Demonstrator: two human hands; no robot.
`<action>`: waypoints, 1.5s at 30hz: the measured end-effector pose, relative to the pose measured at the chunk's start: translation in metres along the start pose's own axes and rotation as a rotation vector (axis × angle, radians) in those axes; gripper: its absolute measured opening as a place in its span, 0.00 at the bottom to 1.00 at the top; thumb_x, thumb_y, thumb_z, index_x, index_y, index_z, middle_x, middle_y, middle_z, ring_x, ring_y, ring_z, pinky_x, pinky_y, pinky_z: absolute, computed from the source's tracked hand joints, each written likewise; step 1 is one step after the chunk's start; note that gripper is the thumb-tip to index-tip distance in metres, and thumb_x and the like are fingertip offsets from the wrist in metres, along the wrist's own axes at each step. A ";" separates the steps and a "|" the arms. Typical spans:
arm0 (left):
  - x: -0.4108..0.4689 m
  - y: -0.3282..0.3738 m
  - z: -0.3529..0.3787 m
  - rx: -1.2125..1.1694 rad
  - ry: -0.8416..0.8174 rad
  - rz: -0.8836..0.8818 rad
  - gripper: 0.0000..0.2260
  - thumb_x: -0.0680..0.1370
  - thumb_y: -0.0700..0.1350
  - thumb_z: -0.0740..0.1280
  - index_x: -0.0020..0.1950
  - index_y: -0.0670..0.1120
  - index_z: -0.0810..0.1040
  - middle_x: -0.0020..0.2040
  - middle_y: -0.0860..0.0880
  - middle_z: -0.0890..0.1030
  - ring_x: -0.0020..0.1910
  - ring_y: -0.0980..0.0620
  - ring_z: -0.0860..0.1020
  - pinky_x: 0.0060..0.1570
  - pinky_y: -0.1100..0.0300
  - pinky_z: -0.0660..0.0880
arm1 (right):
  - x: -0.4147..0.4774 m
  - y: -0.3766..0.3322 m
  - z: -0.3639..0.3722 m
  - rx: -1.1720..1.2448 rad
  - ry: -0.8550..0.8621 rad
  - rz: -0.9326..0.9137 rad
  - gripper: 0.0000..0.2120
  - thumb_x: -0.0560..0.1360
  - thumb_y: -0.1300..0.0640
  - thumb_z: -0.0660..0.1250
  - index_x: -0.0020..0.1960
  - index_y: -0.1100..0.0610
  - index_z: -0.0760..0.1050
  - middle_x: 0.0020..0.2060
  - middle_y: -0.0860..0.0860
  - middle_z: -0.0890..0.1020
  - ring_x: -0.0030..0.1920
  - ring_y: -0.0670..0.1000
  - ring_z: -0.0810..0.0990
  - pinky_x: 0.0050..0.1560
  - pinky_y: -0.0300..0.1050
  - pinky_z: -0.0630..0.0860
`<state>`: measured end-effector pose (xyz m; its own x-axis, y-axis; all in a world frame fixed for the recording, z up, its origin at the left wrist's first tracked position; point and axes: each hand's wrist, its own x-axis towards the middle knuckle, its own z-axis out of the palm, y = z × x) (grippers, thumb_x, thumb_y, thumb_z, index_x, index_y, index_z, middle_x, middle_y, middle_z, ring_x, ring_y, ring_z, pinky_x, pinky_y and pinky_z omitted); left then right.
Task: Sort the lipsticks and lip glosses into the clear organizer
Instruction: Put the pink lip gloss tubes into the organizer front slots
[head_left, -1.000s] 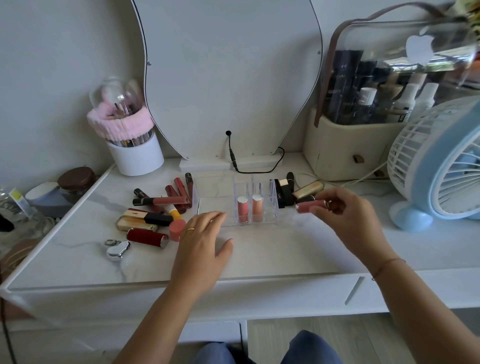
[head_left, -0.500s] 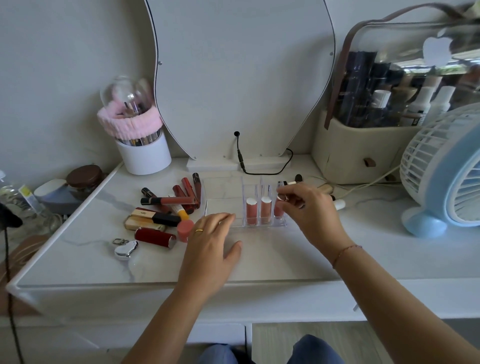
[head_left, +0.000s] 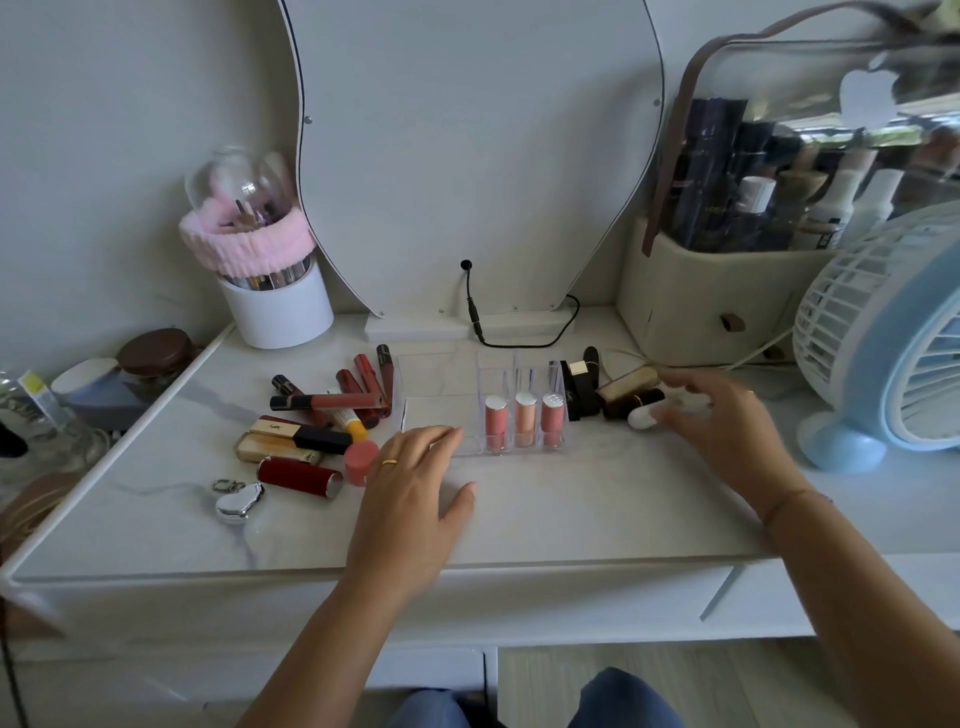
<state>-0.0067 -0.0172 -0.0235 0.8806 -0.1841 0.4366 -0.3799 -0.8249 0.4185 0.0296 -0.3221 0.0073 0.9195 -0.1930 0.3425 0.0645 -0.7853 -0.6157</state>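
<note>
Left grip lies flat and empty on the counter, fingertips touching the clear organizer. Loose lipsticks and glosses lie scattered left of it. Three pink tubes stand upright in its front slots. Right grip, fingers spread and blurred, hovers beside a white tube.

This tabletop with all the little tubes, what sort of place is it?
Most likely a dressing table at home: a mirror against the wall, a brush holder, a cosmetics case, and lipsticks beside a clear organizer.
</note>
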 end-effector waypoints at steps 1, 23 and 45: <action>0.000 0.000 0.000 0.001 -0.001 -0.002 0.22 0.74 0.47 0.67 0.68 0.47 0.69 0.65 0.52 0.72 0.66 0.50 0.66 0.64 0.53 0.66 | -0.001 0.005 -0.001 -0.030 -0.030 0.001 0.17 0.70 0.52 0.71 0.58 0.51 0.77 0.55 0.52 0.80 0.56 0.52 0.74 0.53 0.44 0.66; 0.000 0.001 -0.001 -0.003 0.002 0.005 0.22 0.74 0.47 0.68 0.67 0.47 0.70 0.64 0.52 0.73 0.66 0.50 0.67 0.63 0.56 0.64 | 0.021 -0.082 0.011 0.340 0.057 -0.168 0.10 0.69 0.58 0.72 0.51 0.52 0.78 0.41 0.49 0.83 0.42 0.49 0.81 0.47 0.44 0.80; 0.000 0.000 0.000 0.002 0.005 0.012 0.22 0.74 0.48 0.67 0.68 0.49 0.70 0.64 0.53 0.72 0.66 0.52 0.65 0.63 0.58 0.62 | 0.029 -0.059 0.023 0.222 -0.020 -0.153 0.11 0.72 0.55 0.70 0.53 0.53 0.80 0.39 0.44 0.80 0.38 0.43 0.76 0.42 0.29 0.72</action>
<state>-0.0069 -0.0167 -0.0236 0.8745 -0.1917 0.4455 -0.3903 -0.8235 0.4118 0.0615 -0.2681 0.0375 0.8998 -0.0685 0.4309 0.2850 -0.6556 -0.6993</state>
